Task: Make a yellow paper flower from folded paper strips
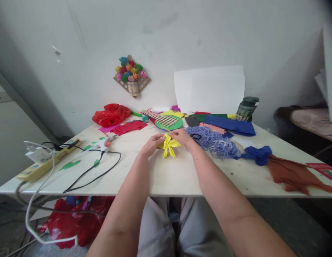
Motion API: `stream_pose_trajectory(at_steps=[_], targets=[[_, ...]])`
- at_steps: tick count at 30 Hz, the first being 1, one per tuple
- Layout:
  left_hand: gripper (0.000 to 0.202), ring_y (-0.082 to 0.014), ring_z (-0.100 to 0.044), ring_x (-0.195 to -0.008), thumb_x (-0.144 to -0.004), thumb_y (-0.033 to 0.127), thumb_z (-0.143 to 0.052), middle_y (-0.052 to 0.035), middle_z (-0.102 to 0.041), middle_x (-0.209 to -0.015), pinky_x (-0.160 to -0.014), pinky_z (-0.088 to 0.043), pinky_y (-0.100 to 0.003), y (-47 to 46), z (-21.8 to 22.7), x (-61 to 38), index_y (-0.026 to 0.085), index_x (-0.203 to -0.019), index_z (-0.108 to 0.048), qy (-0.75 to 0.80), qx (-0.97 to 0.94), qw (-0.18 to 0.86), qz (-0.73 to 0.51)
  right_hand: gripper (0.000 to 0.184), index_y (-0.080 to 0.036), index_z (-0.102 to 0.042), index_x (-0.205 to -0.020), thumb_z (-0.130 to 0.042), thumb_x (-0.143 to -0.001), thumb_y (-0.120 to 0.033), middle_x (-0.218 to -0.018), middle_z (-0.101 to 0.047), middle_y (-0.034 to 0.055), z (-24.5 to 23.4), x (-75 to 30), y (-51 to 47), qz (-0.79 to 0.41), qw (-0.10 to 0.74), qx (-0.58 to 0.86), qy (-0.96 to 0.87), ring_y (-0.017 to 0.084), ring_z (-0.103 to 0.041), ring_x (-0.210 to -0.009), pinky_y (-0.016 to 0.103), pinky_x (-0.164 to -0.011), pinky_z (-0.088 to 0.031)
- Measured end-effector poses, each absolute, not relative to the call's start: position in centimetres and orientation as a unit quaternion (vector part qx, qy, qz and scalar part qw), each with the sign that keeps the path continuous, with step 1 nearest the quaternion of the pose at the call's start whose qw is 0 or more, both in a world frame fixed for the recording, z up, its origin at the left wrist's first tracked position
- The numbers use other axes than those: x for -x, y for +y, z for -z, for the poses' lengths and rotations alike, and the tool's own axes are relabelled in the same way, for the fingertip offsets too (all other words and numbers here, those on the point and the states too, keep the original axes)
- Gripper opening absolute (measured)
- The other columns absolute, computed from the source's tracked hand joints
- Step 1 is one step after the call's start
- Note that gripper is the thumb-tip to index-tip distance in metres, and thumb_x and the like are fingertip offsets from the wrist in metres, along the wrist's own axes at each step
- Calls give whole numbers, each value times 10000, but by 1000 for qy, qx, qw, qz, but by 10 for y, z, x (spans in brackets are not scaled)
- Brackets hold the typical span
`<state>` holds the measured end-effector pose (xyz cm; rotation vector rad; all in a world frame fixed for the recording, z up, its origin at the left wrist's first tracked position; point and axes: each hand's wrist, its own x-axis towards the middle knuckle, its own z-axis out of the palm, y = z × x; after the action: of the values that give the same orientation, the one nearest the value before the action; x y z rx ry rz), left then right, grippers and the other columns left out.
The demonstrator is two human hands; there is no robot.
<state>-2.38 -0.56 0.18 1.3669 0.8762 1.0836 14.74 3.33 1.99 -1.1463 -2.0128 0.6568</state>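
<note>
On the table (182,178), both hands' fingers (158,137) pinch a yellow paper flower (169,146).

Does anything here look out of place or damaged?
Nothing broken. Brown paper lies crumpled on the table, far right; a red bag sits on the floor underneath. The yellow flower between left hand and right hand looks intact.

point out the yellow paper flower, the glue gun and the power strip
yellow paper flower (169,147): head view, its lower petals
glue gun (103,144): head view, its white body
power strip (33,172): head view, its yellow casing
</note>
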Motion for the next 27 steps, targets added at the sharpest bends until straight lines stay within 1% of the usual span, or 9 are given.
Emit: stream_pose_trajectory(at_steps=[4,7,10,13,16,20,23,25,27], targets=[[340,-71,-500,-547,-653,431,-637,19,-556,-658,-538,-372,-193,-5,-1,24,157,-831,-545,359,-603,551,-451,353,-119,-589,-597,-555,-636,-468,-518,-505,-22,-21,-149,32,-367,374,398,-753,75,-392,-488,211,-482,-287],[318,-64,-477,-523,-656,414,-638,25,-541,-634,-509,-339,-184,-4,-1,23,156,-818,-546,355,-605,553,-450,346,-121,-560,-575,-580,-602,-465,-520,-501,-22,-22,-149,33,-399,369,395,-741,72,-388,-485,208,-474,-290],[306,-63,-456,-508,-638,393,-651,30,-524,-610,-493,-316,-186,-5,-1,23,154,-801,-552,358,-594,557,-457,318,-135,-516,-536,-587,-588,-440,-485,-446,-44,-19,-147,37,-379,375,409,-741,62,-352,-466,203,-456,-267],[304,-66,-449,-511,-621,392,-659,27,-518,-602,-495,-307,-191,-6,-2,22,149,-777,-565,360,-587,555,-467,289,-146,-479,-501,-557,-607,-403,-457,-382,-59,-13,-146,44,-331,368,426,-757,57,-315,-456,201,-442,-234],[307,-66,-443,-507,-608,398,-668,20,-515,-590,-494,-300,-193,-7,-3,22,136,-737,-572,362,-585,551,-472,272,-143,-498,-518,-525,-630,-390,-454,-375,-57,-6,-145,50,-316,348,422,-775,61,-311,-456,204,-441,-228],[306,-65,-445,-493,-594,388,-682,17,-522,-575,-484,-303,-191,-8,-3,22,129,-716,-575,359,-585,557,-467,248,-132,-546,-549,-528,-636,-363,-461,-419,-44,-3,-144,52,-292,332,433,-786,70,-342,-464,208,-454,-250],[305,-75,-477,-511,-598,387,-685,14,-539,-593,-507,-349,-198,-8,-3,22,135,-728,-573,355,-576,570,-466,228,-131,-586,-579,-524,-658,-335,-486,-472,-26,-6,-143,50,-243,318,463,-791,85,-391,-494,210,-474,-269],[309,-85,-499,-528,-603,391,-682,9,-554,-616,-525,-382,-209,-7,-4,22,142,-755,-576,365,-561,572,-474,230,-138,-608,-619,-516,-683,-340,-538,-522,-12,-10,-143,46,-214,316,478,-791,96,-421,-527,211,-490,-281],[318,-90,-511,-532,-606,392,-678,5,-565,-632,-520,-395,-213,-7,-4,23,147,-783,-581,382,-543,566,-488,259,-153,-628,-700,-499,-719,-377,-636,-582,1,-15,-143,42,-193,332,471,-794,108,-458,-582,212,-520,-303]])
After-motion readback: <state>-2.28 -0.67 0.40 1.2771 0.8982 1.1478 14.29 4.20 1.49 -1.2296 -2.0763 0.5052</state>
